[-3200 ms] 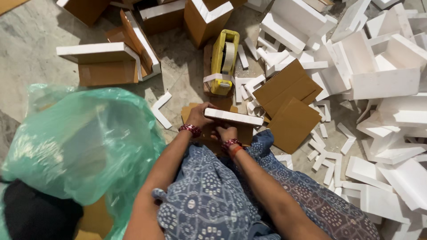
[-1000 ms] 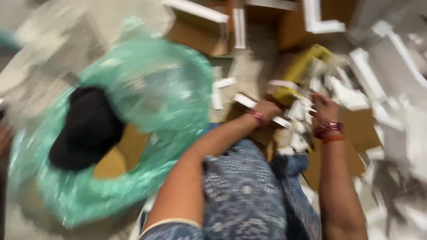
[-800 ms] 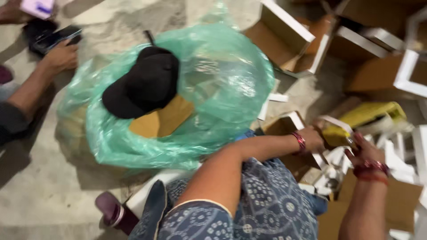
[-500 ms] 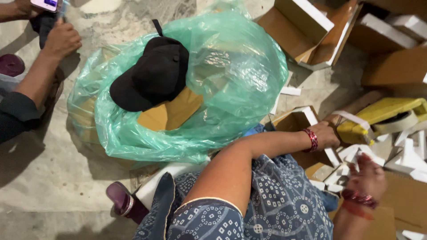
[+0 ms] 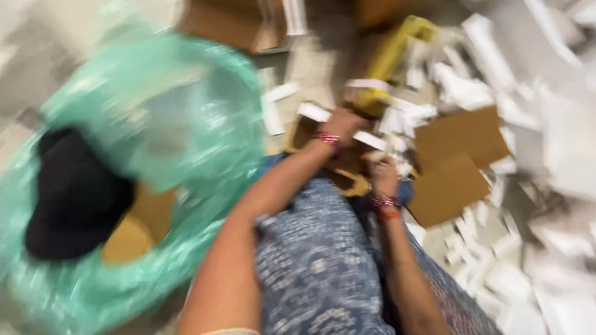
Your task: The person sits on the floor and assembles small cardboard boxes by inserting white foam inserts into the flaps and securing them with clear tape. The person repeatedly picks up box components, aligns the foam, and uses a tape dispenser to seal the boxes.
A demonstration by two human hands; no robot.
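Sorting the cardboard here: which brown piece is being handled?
The small cardboard box under both hands, left hand and right hand; the flat cardboard sheets lie untouched beside.

A small brown cardboard box (image 5: pixel 338 155) edged with white foam strips sits open-topped, blurred, before the knees.

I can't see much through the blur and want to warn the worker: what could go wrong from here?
1. The left hand and right hand work a small box over the lap, with white foam strips crowding it; a strip could likely snag or slip from the grip.
2. Loose foam pieces cover the floor at the right; they may get knocked or crushed.
3. The green bag with a black cap on it presses near the left arm, possibly limiting elbow room.
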